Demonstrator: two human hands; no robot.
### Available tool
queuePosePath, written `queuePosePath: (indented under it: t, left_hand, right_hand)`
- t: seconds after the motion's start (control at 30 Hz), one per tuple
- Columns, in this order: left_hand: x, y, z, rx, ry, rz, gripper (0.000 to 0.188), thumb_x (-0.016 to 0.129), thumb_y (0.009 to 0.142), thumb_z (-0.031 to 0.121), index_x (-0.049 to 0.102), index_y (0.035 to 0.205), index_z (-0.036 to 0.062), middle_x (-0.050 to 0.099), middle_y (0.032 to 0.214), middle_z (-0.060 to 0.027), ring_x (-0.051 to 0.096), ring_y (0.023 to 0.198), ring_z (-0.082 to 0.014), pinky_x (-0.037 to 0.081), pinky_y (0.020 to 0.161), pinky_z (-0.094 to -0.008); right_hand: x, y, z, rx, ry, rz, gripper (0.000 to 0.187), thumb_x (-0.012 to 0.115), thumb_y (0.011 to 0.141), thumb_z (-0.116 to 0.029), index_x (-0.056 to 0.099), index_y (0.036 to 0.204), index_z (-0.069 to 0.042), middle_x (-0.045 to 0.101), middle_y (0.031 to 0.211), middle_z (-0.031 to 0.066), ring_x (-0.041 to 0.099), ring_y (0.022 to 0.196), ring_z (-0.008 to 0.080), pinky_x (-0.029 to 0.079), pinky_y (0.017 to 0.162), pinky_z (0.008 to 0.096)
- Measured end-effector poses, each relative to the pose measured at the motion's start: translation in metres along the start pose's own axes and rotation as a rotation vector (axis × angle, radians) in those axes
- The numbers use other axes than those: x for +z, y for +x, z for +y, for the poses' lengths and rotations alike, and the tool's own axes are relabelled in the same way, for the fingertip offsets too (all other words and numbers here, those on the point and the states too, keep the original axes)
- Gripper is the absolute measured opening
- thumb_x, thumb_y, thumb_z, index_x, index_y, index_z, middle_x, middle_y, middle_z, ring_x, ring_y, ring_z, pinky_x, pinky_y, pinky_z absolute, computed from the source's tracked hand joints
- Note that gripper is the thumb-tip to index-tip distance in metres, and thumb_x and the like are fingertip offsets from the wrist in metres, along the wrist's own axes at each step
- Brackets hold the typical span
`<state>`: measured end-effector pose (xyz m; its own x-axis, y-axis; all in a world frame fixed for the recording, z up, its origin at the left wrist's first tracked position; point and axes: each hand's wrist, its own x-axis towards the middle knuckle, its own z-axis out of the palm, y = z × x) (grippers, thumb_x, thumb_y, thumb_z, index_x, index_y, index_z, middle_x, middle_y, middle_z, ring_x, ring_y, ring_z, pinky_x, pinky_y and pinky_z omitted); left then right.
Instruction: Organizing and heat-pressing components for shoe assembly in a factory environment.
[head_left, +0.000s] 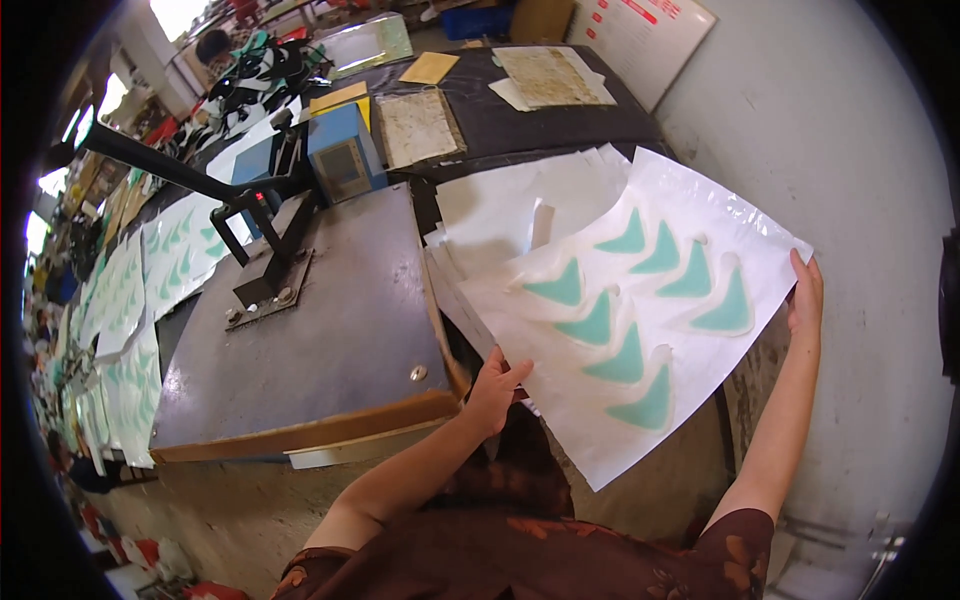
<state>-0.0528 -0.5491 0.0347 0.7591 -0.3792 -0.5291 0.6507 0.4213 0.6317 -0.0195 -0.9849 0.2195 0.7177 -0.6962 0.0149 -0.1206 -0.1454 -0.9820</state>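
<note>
A large white sheet [580,390] spans the space between my hands, tilted in front of me at the right. On it sit two rows of curved, pointed green pieces [613,354], each with a pale edge around it. My left hand [493,391] grips near the sheet's left edge, thumb on top. At the far right corner my right hand [805,293] pinches the sheet, its fingers partly hidden behind it. White paper sheets [490,205] lie on the table just beyond the held one.
To the left stands a press with a flat metal plate [350,290] and a black lever [165,160]. A blue control box [345,150] sits behind it. More sheets with green shapes [180,250] lie far left. A wall [860,200] rises close at right.
</note>
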Motion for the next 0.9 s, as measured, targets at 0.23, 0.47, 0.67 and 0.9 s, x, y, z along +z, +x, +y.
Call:
queuePosePath:
  t: [0.23, 0.47, 0.67, 0.9]
  left_hand:
    - [0.060, 0.094, 0.007, 0.174, -0.056, 0.206, 0.023, 0.055, 0.094, 0.019, 0.053, 0.115, 0.0090, 0.061, 0.101, -0.0010, 0.060, 0.087, -0.0118, 0.052, 0.075, -0.0298]
    - [0.114, 0.186, 0.040, 0.199, 0.000, 0.361, 0.024, 0.055, 0.094, 0.023, 0.054, 0.115, 0.0095, 0.061, 0.097, -0.0008, 0.058, 0.083, -0.0106, 0.049, 0.069, -0.0302]
    - [0.097, 0.273, 0.070, 0.286, 0.068, 0.399, 0.024, 0.061, 0.090, 0.026, 0.060, 0.106, 0.0088, 0.062, 0.087, -0.0010, 0.058, 0.074, -0.0120, 0.047, 0.064, -0.0298]
    - [0.113, 0.321, 0.260, 0.538, 0.985, 0.570, 0.033, 0.073, 0.077, 0.029, 0.067, 0.098, 0.0058, 0.067, 0.085, -0.0086, 0.062, 0.076, -0.0183, 0.051, 0.066, -0.0350]
  right_hand:
    - [0.027, 0.135, 0.019, -0.023, 0.009, -0.197, 0.038, 0.058, 0.091, -0.024, 0.053, 0.123, -0.003, 0.061, 0.114, 0.0087, 0.060, 0.103, 0.0193, 0.048, 0.088, 0.0341]
    - [0.019, 0.230, 0.038, 0.005, 0.141, -0.205, 0.038, 0.058, 0.091, -0.024, 0.053, 0.125, -0.007, 0.059, 0.118, 0.0055, 0.057, 0.108, 0.0186, 0.046, 0.089, 0.0335]
    - [0.012, 0.258, 0.057, 0.046, 0.188, -0.140, 0.040, 0.057, 0.091, -0.020, 0.051, 0.128, -0.007, 0.057, 0.121, 0.0057, 0.056, 0.108, 0.0189, 0.047, 0.087, 0.0331]
    - [0.063, 0.272, 0.116, 0.143, 0.461, -0.229, 0.031, 0.057, 0.091, -0.012, 0.053, 0.122, -0.008, 0.061, 0.111, 0.0069, 0.062, 0.096, 0.0186, 0.054, 0.077, 0.0305]
